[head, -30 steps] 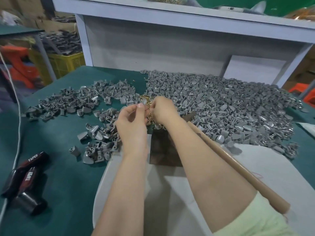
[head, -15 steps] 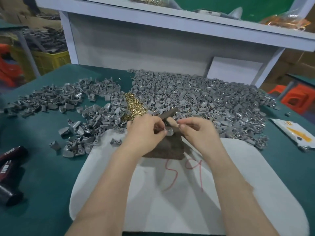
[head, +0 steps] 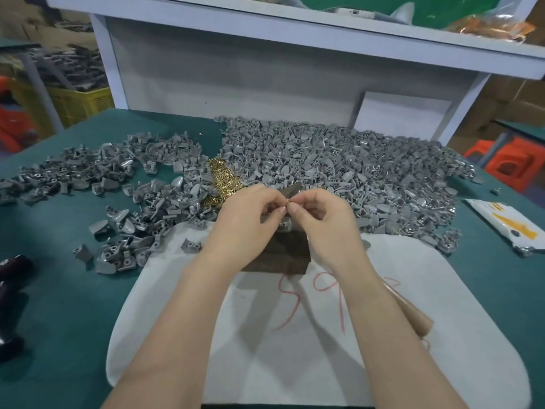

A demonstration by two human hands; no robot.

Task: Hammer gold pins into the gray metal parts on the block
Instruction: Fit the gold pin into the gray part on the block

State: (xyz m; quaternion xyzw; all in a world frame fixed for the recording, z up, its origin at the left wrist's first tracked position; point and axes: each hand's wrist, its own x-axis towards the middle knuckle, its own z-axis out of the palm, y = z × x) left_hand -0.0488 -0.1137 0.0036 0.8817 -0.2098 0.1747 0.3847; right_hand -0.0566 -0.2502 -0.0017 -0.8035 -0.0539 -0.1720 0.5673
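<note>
My left hand (head: 244, 222) and my right hand (head: 327, 219) meet fingertip to fingertip over the dark wooden block (head: 280, 256). Both pinch a small gold pin (head: 290, 202) between them. Just below the pin, a gray metal part (head: 284, 227) sits on the block's top. The hammer's dark head (head: 292, 188) pokes out beyond my fingers. Its brown handle (head: 413, 312) shows under my right forearm, and what holds the hammer is hidden. A heap of loose gold pins (head: 221, 178) lies just beyond my left hand.
The block stands on a white pad (head: 295, 349) on the green table (head: 59, 305). Large piles of gray parts spread to the right (head: 354, 160) and the left (head: 112, 172). A black and red tool (head: 11, 267) lies far left, a white packet (head: 507, 225) far right.
My hands came back from the gold pin heap to the block. Half a second ago the left hand steadied the gray part; now both hands have risen and pinch a pin above it.
</note>
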